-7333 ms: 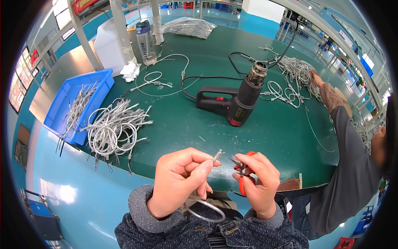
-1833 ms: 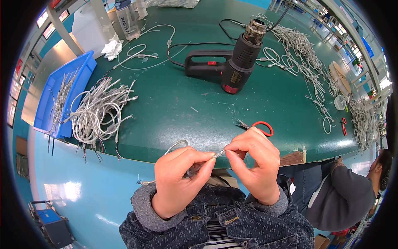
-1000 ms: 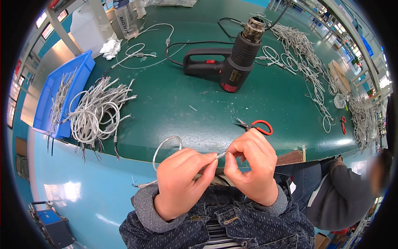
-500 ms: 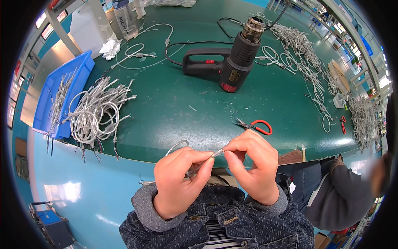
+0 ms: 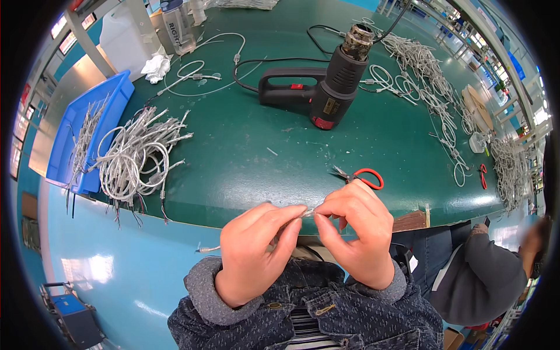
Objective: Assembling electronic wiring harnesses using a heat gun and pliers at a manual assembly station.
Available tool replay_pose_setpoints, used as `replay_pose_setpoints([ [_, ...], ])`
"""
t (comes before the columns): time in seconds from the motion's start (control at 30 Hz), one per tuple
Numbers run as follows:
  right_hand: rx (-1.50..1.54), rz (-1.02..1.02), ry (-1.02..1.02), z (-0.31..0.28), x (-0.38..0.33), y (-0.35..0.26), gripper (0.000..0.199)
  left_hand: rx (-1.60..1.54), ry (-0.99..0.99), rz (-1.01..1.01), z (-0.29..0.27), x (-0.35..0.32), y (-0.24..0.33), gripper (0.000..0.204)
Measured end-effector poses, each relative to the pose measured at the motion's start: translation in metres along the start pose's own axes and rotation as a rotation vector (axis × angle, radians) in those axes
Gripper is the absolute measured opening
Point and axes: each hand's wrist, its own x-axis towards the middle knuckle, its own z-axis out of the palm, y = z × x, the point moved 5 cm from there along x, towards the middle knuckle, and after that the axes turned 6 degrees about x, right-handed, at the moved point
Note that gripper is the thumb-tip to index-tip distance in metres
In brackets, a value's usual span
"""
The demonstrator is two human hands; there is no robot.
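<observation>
At the near edge of the green table, both hands meet over a thin silver braided cable (image 5: pixel 209 249), whose tail sticks out to the left of my left wrist. My left hand (image 5: pixel 254 251) pinches the cable between thumb and forefinger. A short stretch of it shows between the fingertips. My right hand (image 5: pixel 359 230) pinches the cable's other side, its thumb and forefinger pressed together close to the left fingertips. The fingers cover most of the detail there. Just beyond my right hand lies a pair of red-handled cutters (image 5: pixel 361 177).
A black heat gun (image 5: pixel 332 90) stands nozzle-up, its cord trailing behind. At left, a cable bundle (image 5: pixel 137 157) lies by a blue tray (image 5: pixel 111 119). More cables (image 5: pixel 431 87) run down the right side, near another red-handled tool (image 5: pixel 483 176). A person in a dark sleeve (image 5: pixel 484 274) is at right.
My left fingers have moved slightly up and right along the cable, closer to the right fingertips. The cable loop above my left hand no longer shows. The person at right has shifted an arm.
</observation>
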Motion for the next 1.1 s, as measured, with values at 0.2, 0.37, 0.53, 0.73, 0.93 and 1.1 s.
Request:
replay_pose_setpoints([
  [0.2,0.044,0.039,0.014,0.0012,-0.0032,0.002,0.018,-0.009,0.028,0.041,-0.0001,0.001,0.0007,0.024],
  [0.37,0.053,0.045,0.039,0.0007,-0.0037,0.0032,0.019,-0.014,0.017,-0.006,-0.0005,0.0,-0.0003,0.023],
  [0.53,0.042,0.031,0.048,-0.0001,-0.0025,0.0035,0.018,0.0,0.033,0.009,-0.0013,0.0006,0.0004,0.023],
  [0.73,0.042,0.037,0.05,-0.0008,-0.0023,0.004,0.017,-0.001,0.034,0.013,-0.0015,0.001,0.0009,0.022],
  [0.93,0.022,0.022,0.043,0.0,-0.0022,0.0041,0.018,0.004,0.034,0.023,-0.002,0.0001,0.001,0.023],
  [1.1,0.033,0.028,0.035,0.0012,-0.0025,0.0038,0.018,0.019,0.022,-0.008,-0.002,-0.0001,0.0023,0.022],
])
